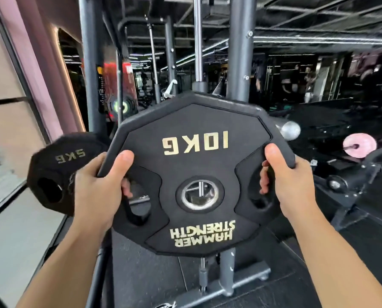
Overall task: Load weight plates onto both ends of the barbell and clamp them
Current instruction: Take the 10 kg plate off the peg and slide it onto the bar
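A black 10 kg plate (196,165) with gold lettering, upside down, fills the middle of the view, face toward me and held off the floor. My left hand (96,187) grips its left handle slot, thumb on the face. My right hand (285,181) grips the right handle slot the same way. Through the plate's steel-ringed centre hole (200,193) I see a thin chrome rod. A silver barbell sleeve end (288,130) pokes out just past the plate's upper right edge. No clamp is in sight.
A black 5 kg plate (59,172) hangs on a peg at the left, close to my left hand. Grey rack uprights (241,52) and a chrome guide rod (198,41) stand behind. Pink plates (360,145) and a bench frame (352,187) lie right. A window wall runs along the left.
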